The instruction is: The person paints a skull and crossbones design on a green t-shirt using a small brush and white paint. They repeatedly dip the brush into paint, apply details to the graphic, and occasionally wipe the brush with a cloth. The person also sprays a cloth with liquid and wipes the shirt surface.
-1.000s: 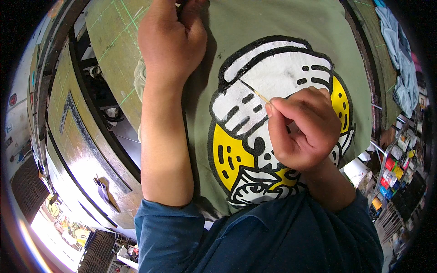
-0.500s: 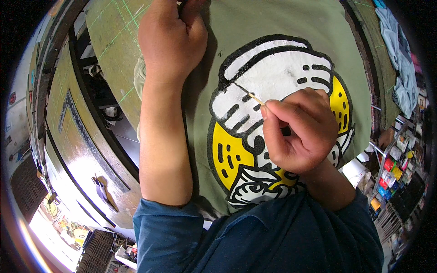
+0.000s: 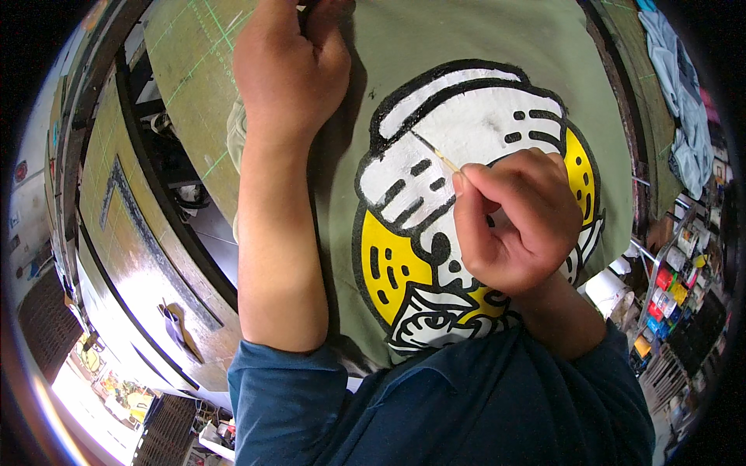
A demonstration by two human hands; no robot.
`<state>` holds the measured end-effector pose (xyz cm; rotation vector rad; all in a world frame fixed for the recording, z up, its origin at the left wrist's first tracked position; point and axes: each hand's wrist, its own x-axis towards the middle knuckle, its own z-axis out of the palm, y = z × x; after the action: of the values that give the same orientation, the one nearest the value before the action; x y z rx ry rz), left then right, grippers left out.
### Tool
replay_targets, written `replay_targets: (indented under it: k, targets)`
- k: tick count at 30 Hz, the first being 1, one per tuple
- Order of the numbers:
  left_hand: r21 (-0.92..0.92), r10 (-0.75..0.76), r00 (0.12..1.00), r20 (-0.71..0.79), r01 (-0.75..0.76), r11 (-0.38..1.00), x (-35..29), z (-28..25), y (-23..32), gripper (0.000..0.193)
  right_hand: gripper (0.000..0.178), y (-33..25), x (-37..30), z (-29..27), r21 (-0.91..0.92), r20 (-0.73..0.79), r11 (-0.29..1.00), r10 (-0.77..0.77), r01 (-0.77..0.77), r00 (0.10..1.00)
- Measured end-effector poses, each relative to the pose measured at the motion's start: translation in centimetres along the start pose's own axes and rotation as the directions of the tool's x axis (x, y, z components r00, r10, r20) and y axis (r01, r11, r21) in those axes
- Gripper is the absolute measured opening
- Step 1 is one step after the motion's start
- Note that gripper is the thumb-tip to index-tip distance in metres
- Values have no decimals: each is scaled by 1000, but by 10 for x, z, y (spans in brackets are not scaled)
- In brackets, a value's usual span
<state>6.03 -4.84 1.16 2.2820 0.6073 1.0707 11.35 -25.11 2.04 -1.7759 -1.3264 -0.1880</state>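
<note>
My right hand (image 3: 525, 217) pinches a thin, fine-tipped paintbrush (image 3: 446, 159) with a pale handle. The dark brush tip meets the thick black outline on the upper left of a white painted shape (image 3: 474, 124). That shape belongs to a cartoon picture in white, yellow and black on an olive-green cloth (image 3: 458, 31), which lies spread under both hands. At the cloth's upper left, my left hand (image 3: 291, 74) is closed, its fingers cut off by the top edge. Something dark shows by those fingers, too little to name. My right hand covers the picture's middle.
Worn boards with green grid lines (image 3: 175, 62) lie to the left, beside a dark metal frame (image 3: 140, 155). A pale blue cloth (image 3: 674, 85) hangs at the far right. Below it stands a rack of colourful paint containers (image 3: 672, 295).
My right hand has shifted slightly right, and the brush tip has moved right and a little up along the black outline. My left hand has barely moved.
</note>
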Motion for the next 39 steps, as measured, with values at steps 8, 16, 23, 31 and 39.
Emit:
replay_targets:
  k: [8,16,23,31,39]
  targets:
    - [-23,-12,1000,-5,12,1000,0,1,0,10,19,8,-2,-9,-16,-32,997,69,-69,997]
    - [-23,5,1000,-12,-5,1000,-1,4,-9,7,16,13,0,-5,-1,-149,995,95,-96,984]
    - [16,103,994,23,-104,994,4,-5,-34,12,15,17,-2,-2,-42,-189,991,116,-126,975]
    - [16,77,996,38,-78,997,3,-7,-34,11,14,11,2,-6,-82,-70,993,77,-83,995]
    - [-45,61,997,55,-58,997,3,-6,-35,10,16,11,3,-11,-41,-39,996,74,-76,996]
